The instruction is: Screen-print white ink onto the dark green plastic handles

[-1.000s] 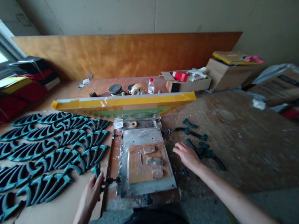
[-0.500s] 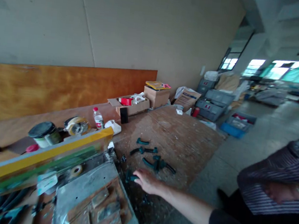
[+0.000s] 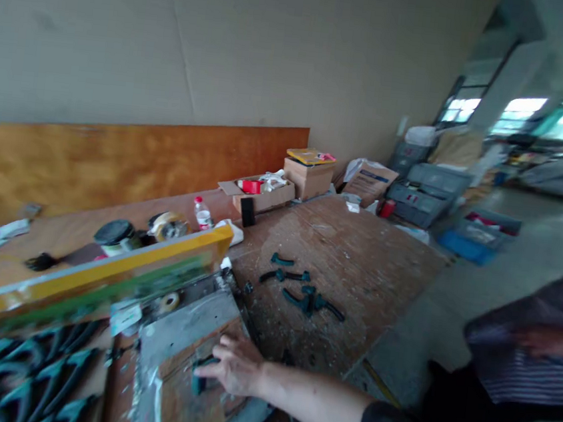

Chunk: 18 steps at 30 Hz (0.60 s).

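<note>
My right hand (image 3: 238, 365) is over the worn board on the metal plate (image 3: 189, 322), its fingers closed on a small dark teal piece (image 3: 200, 374). The piece is at the board's surface, partly hidden by the fingers. My left hand is out of view. Beyond my right hand, several dark teal parts with curved black arms (image 3: 308, 301) lie on the brown table (image 3: 358, 246). Many similar parts (image 3: 28, 372) are laid close together at the lower left.
A yellow-edged bar (image 3: 104, 273) runs behind the plate. Further back are a lidded tub (image 3: 115, 234), tape rolls (image 3: 169, 226), a bottle (image 3: 202, 215) and cartons (image 3: 308, 177). Another person's hand (image 3: 547, 341) and striped garment (image 3: 540, 379) are at the right.
My right hand has moved left from the table onto the board, carrying the teal piece. The view has shifted left, showing more of the grouped parts.
</note>
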Motion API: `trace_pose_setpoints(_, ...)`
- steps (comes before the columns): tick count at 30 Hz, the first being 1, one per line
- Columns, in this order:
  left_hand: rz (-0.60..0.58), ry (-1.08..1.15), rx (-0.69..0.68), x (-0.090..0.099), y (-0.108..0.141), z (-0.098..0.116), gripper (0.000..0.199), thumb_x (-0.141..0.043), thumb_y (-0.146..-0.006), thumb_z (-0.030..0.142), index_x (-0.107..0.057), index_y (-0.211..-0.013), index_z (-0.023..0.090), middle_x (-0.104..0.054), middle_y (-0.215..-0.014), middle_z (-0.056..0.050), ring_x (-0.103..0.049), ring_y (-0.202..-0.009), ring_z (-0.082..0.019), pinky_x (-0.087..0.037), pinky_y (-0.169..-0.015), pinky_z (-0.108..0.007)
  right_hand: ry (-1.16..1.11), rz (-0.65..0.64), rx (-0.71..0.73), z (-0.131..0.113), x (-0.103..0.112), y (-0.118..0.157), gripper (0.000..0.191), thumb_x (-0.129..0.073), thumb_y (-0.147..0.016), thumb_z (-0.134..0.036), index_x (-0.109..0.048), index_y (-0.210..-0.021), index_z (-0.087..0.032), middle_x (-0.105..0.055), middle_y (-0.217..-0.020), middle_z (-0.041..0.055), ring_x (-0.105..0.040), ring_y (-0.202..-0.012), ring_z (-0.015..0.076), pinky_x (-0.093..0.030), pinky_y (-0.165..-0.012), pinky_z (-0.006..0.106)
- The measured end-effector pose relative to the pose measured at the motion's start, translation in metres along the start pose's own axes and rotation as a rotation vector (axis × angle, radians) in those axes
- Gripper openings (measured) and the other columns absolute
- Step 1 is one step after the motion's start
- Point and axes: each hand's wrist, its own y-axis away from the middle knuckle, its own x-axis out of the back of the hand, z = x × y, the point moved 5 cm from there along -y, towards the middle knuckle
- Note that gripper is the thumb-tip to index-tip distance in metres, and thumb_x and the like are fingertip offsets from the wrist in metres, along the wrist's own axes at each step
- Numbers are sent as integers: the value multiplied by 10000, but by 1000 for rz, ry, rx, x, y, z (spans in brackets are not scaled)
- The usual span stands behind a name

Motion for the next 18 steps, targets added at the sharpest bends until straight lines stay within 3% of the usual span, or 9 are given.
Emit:
trace_pose_setpoints(2,35,20,60,29,8,-14,267,-544,-838,505,-678,-979,322,-717,-958,15,-659,-835,-219,-528,-636,-316,5,4,3,-4,4,-2,307,-542,-900,-313,-638,-1186,-367,-594,-896,27,-506,-907,222,-432,-713,310)
trace_pose_setpoints(4,83,76,108,57,12,-15,399,-454,-860,577,-658,-1023,276,-706,-842,-8,-658,-761,-203,-531,-619,-293,-21,11,23,-5,8,-3,348,-498,-919,-240,-622,-1226,-347,-592,-931,45,-500,-943,223,-434,-773,325)
trace_pose_setpoints(5,114,117,119,68,11,-10,467,-381,-880,611,-626,-1075,264,-684,-789,-1,-643,-703,-176,-528,-597,-270,-37,13,38,-5,10,-3,368,-479,-926,-213,-613,-1244,-339,-592,-942,52,-500,-954,222,-435,-798,332)
trace_pose_setpoints(8,253,554,53,91,-3,21,503,-419,-876,629,-553,-1164,238,-600,-686,21,-574,-593,-132,-482,-529,-224,-72,69,20,1,12,-6,353,-469,-929,-183,-650,-1206,-306,-596,-1016,77,-505,-1011,231,-428,-883,372)
trace_pose_setpoints(10,278,732,21,97,-18,42,501,-404,-870,657,-549,-1068,219,-572,-626,35,-521,-510,-109,-440,-477,-202,-81,125,-12,2,13,-10,324,-479,-925,-179,-683,-1157,-277,-593,-1128,99,-505,-1079,242,-414,-942,399)
trace_pose_setpoints(13,210,826,14,95,-32,60,537,-343,-868,694,-533,-813,195,-558,-549,24,-476,-438,-99,-391,-427,-197,-89,128,73,-11,10,-15,360,-512,-929,-230,-603,-1277,-261,-534,-1346,96,-445,-1252,265,-368,-1040,459)
trace_pose_setpoints(15,195,853,18,94,-31,60,566,-325,-871,696,-526,-723,188,-545,-511,15,-464,-424,-99,-379,-420,-201,-83,79,208,-22,7,-16,442,-574,-909,-325,-537,-1341,-240,-514,-1393,77,-398,-1320,277,-343,-1074,508)
trace_pose_setpoints(18,188,871,61,94,-13,42,585,-346,-875,676,-618,-802,163,-567,-534,7,-487,-447,-107,-407,-455,-214,-18,90,326,-15,15,-12,371,-616,-875,-407,-648,-1192,-216,-638,-1239,44,-472,-1272,257,-396,-1045,503)
